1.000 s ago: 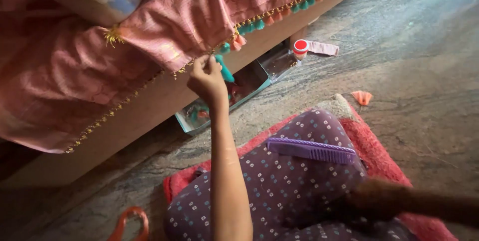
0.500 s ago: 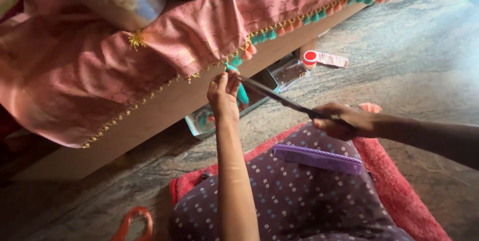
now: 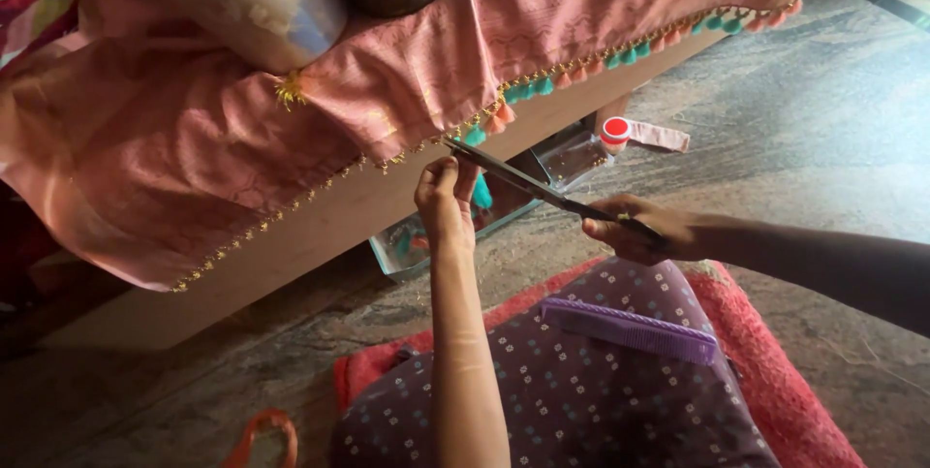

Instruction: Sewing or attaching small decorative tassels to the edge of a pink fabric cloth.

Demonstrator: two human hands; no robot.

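The pink cloth (image 3: 194, 148) hangs over the edge of a low wooden board (image 3: 320, 226), filling the view from nine o'clock to one o'clock, and its hem carries a row of orange and teal tassels (image 3: 523, 90). Your left hand (image 3: 446, 199) is raised at the centre with the forearm running straight up from six o'clock; its fingers are pinched on a teal tassel (image 3: 481, 192) at the hem, just below the cloth's edge. The scissors (image 3: 528, 182) slant from that hem down toward four o'clock, blades parted only slightly, their tips right beside your left fingertips. Your right hand (image 3: 639, 229) comes in from three o'clock, the arm nearly level, fingers clenched around the scissor handles. Behind the hands, a clear plastic tray (image 3: 572, 153) sits on the stone floor under the board, with a small red-capped container (image 3: 615, 131) at one o'clock beside it. On your lap, toward five o'clock, a purple comb (image 3: 630, 329) lies on the dotted fabric, over a red mat (image 3: 785, 371). An orange loop (image 3: 262, 434) shows at seven o'clock.
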